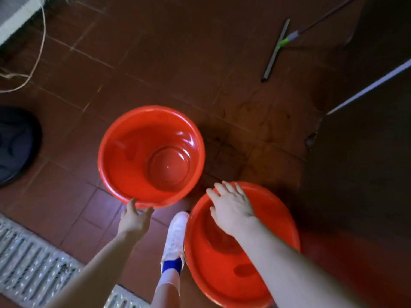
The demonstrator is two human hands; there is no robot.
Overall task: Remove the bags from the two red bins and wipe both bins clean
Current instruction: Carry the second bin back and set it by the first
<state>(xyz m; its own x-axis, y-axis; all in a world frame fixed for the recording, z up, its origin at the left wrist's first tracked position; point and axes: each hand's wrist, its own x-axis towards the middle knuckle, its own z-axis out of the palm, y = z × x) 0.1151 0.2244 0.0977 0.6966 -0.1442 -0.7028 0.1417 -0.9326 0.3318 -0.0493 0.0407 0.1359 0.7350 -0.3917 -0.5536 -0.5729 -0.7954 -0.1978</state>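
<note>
1. Two red bins stand on the tiled floor, mouths up, with no bag showing in either.
2. The far bin sits mid-frame, glossy inside and empty right down to its round base.
3. The near bin is just beside it, lower right, with their rims close together.
4. The left hand reaches for the far bin's near rim, fingers loose and spread, gripping nothing. I can't tell whether the tips touch.
5. The right hand is over the near bin's far rim, fingers straight and fanned, holding nothing. Contact is unclear here too.
6. A white shoe stands between the arms, right up against the near bin's side.
7. A metal grate runs along the lower left.
8. A dark tub sits at the left edge.
9. Up top right, a squeegee lies on the floor, and a pale pole slants in from the right.
</note>
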